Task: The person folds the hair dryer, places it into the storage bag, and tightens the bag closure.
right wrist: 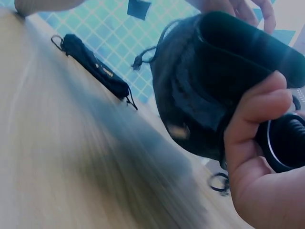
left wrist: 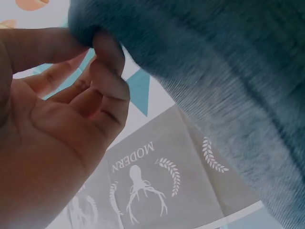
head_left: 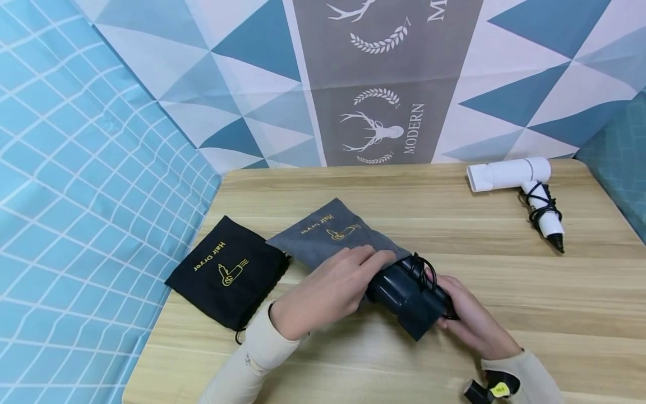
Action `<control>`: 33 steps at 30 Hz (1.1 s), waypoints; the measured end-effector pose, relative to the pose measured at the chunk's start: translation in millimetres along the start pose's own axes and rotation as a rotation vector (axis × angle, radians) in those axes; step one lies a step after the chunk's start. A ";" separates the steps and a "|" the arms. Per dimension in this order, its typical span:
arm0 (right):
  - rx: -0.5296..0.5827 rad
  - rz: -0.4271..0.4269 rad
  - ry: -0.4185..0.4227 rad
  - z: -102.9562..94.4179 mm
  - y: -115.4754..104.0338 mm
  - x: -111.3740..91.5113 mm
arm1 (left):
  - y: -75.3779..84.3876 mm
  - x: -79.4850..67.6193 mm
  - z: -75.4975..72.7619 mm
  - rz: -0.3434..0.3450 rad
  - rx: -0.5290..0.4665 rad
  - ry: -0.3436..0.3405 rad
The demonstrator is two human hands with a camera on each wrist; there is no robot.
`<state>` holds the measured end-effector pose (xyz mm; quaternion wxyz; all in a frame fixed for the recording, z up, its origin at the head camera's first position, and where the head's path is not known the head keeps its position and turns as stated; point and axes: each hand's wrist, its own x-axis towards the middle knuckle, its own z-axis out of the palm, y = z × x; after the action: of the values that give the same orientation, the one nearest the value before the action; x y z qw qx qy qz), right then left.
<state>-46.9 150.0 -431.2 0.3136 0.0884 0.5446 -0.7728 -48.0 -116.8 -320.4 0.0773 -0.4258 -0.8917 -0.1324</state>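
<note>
A dark navy hair dryer [head_left: 398,292] lies partly inside a grey drawstring pouch [head_left: 323,227] with yellow "Hair Dryer" print; its nozzle end and handle stick out. My right hand [head_left: 469,317] grips the folded handle, where a black cord is bundled. With thumb and fingers, my left hand [head_left: 335,286] pinches the pouch's edge near its mouth, and the left wrist view shows this pinch on the cloth [left wrist: 214,90]. From the right wrist, the open nozzle [right wrist: 248,43] shows, with the pouch's mouth around the dryer's body behind it.
To the left, a black "Hair Dryer" pouch [head_left: 227,275] lies flat on the wooden table [head_left: 555,303]. At the back right rests a white hair dryer [head_left: 510,174], black cord wound round its handle. Patterned cloth [head_left: 252,84] hangs behind the table, blue checked cloth [head_left: 75,196] at the left.
</note>
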 end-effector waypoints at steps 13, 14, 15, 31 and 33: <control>0.019 -0.195 -0.198 2.7 5.8 8.7 | -14.3 12.6 23.9 -0.135 -0.065 -0.089; 0.004 -0.202 -0.188 3.1 5.9 8.9 | -14.4 13.8 26.7 -0.142 -0.041 -0.086; -0.004 -0.206 -0.184 3.3 5.9 8.9 | -14.2 15.2 29.0 -0.145 -0.013 -0.078; 0.017 -0.236 -0.385 21.3 2.4 -4.2 | -22.4 15.6 27.0 -0.044 -0.078 0.186; -0.043 -0.263 -0.391 24.3 0.1 -6.3 | -25.8 17.3 25.3 -0.033 -0.123 0.212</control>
<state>-36.9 130.7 -418.8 0.3114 -0.1416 0.4966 -0.7977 -79.6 -111.9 -344.6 0.1426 -0.3986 -0.8757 -0.2322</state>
